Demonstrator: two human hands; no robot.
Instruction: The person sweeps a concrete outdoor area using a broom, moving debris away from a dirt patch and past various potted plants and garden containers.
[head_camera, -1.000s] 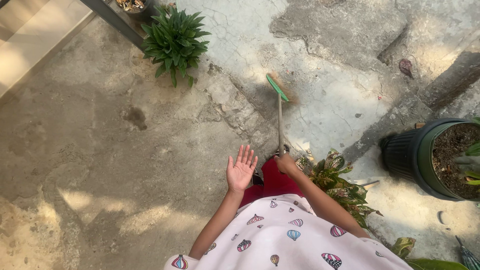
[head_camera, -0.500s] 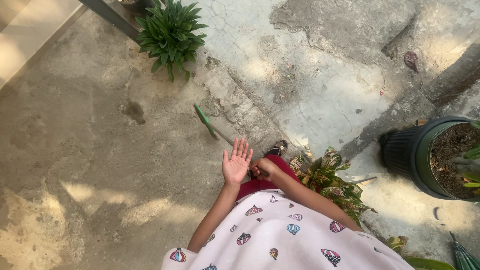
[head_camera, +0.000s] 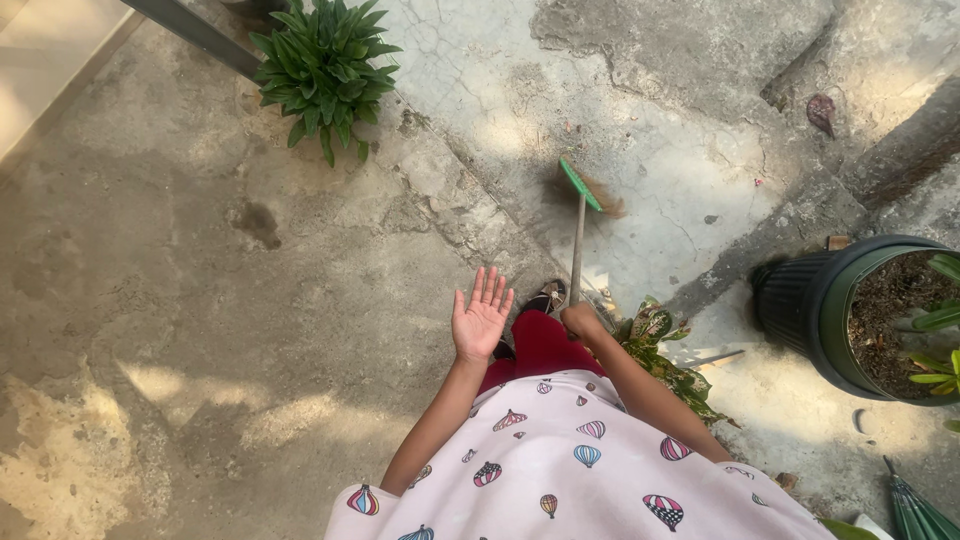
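Observation:
My right hand (head_camera: 580, 320) grips the top of a thin wooden broom handle (head_camera: 576, 250). The broom's green head (head_camera: 580, 185) with tan bristles rests on the cracked pale concrete ahead of me. My left hand (head_camera: 480, 318) is held out flat, palm up and fingers spread, to the left of the handle and holding nothing. I wear a pink shirt with balloon prints (head_camera: 570, 470) and red trousers (head_camera: 540, 345). One sandalled foot (head_camera: 548, 297) shows by the handle.
A spiky green plant (head_camera: 322, 65) grows at the far left beside a dark metal bar (head_camera: 190, 32). A dark green pot with soil (head_camera: 850, 315) stands at the right. A variegated leafy plant (head_camera: 665, 355) sits by my right arm. A dry leaf (head_camera: 820, 112) lies far right.
The broom head swung from the left of my feet back to the right and forward onto the pale concrete. My left hand stayed open and flat.

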